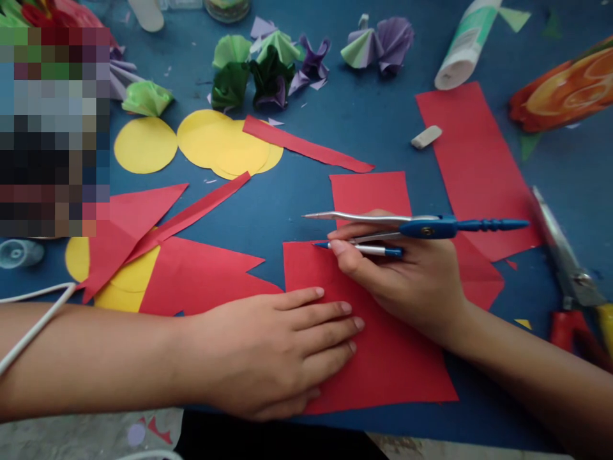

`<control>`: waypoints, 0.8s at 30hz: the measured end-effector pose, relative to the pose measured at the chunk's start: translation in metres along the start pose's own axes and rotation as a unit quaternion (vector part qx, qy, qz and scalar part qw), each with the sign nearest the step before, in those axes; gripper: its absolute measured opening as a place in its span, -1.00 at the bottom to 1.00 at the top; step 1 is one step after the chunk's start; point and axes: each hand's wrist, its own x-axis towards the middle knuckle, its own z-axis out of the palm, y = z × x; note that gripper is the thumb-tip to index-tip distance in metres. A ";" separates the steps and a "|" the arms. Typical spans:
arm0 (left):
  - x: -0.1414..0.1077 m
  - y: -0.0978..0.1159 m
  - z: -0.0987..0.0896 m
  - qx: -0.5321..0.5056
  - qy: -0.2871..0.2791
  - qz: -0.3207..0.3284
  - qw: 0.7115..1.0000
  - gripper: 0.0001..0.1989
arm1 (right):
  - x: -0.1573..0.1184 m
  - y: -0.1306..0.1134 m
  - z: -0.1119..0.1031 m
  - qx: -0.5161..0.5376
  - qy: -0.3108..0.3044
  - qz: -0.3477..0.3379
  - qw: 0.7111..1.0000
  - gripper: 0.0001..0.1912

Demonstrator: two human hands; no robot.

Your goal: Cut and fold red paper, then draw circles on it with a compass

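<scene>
My left hand lies flat with its fingers stretched over a red paper sheet near the table's front edge. Between thumb and fingers, my right hand grips a blue and silver drawing compass above the sheet's upper part. Its needle leg points left and stands apart from the pencil leg, whose blue tip is at the sheet's top edge; whether it touches the paper I cannot tell. A smaller red paper piece sits just behind the sheet, partly covered by my right hand.
Scissors lie at the right beside a long red paper strip and an eraser. Yellow paper circles, red offcuts and folded paper flowers spread left and behind. A glue tube lies at the back.
</scene>
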 end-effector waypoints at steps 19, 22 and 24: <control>0.000 0.000 -0.001 0.009 0.007 -0.006 1.000 -0.55 | 0.002 0.002 0.000 -0.010 -0.086 -0.072 0.994 -0.93; 0.000 0.001 -0.001 0.006 0.010 -0.006 1.000 -0.55 | 0.002 0.002 0.000 -0.005 -0.093 -0.079 0.992 -0.92; 0.000 0.001 -0.001 0.008 0.010 -0.005 1.000 -0.55 | 0.002 0.003 -0.001 -0.001 -0.100 -0.084 0.991 -0.92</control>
